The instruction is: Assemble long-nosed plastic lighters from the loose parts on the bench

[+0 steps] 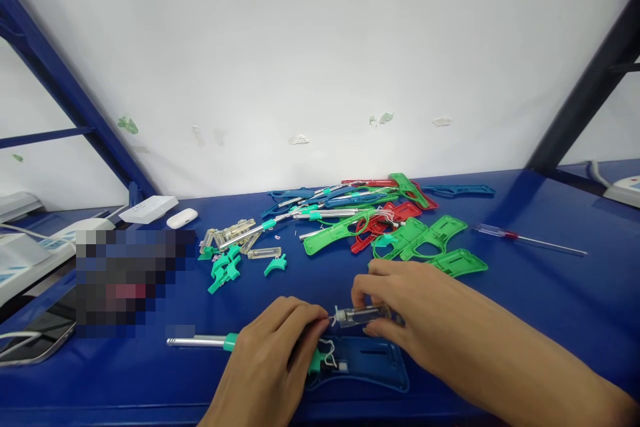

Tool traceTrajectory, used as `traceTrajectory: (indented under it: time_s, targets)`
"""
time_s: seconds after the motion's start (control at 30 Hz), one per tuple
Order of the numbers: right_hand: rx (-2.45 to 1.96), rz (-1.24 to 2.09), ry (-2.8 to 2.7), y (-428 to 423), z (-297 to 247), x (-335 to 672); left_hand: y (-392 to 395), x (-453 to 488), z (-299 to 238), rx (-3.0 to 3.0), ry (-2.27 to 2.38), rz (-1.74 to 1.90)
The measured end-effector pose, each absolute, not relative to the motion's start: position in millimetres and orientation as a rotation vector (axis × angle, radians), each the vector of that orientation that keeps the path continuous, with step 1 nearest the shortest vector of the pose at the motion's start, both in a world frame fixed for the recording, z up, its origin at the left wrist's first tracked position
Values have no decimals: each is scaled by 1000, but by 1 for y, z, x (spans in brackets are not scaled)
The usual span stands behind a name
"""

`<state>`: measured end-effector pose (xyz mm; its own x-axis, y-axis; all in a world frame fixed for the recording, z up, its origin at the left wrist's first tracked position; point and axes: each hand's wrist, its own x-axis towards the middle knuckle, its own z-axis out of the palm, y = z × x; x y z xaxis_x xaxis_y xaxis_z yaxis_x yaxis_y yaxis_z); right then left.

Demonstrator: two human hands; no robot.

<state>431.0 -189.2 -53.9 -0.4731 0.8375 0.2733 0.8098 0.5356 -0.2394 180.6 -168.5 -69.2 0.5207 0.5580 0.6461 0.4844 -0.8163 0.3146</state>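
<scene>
My right hand (395, 300) grips a clear plastic lighter fuel tank (363, 315) with a white fitting at its left end. Thumb and fingertips of my left hand (283, 340) are pinched at a thin white tube beside that fitting. Under both hands lies a blue lighter handle shell (373, 360), its hollow side up. A teal trigger (315, 361) and a looped white tube sit in the shell, partly hidden by my left hand. A silver lighter barrel (197, 341) with a teal collar sticks out to the left.
Behind the hands lie green handle shells (420, 240), red shells (370, 230) and several metal barrels. Teal triggers (227, 268) and clear tanks (235, 233) are heaped left of them. A screwdriver (515, 235) is at the right, a phone (45, 330) at the left, before a white wall.
</scene>
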Motion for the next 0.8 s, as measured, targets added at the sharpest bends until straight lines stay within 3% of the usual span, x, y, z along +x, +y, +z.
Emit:
traceTrajectory:
  time_s: [0.8]
  targets:
    - [-1293,-110,-2426,-210,-43,430,-170,180,-68,2713,820,1152]
